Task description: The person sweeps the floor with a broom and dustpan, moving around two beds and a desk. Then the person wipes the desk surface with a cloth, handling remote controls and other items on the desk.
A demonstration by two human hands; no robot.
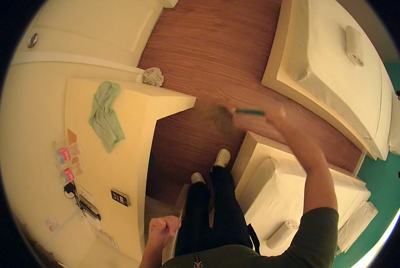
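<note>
With my right hand (276,114), blurred by motion, I grip the green handle of a brush or short broom (250,112). Its blurred brown bristle head points left over the wood floor (206,63), between the desk's corner and the two beds; whether it touches the floor I cannot tell. My left hand (164,227) is held near my waist beside the desk's edge, its fingers curled, with nothing visible in it.
A desk (133,140) on the left bears a green-edged cloth (106,117), plastic bottles (64,155) and a phone-like object (120,197). A crumpled cloth (153,76) lies near the door (96,26). Beds (340,83) with rolled towels (354,45) flank the right.
</note>
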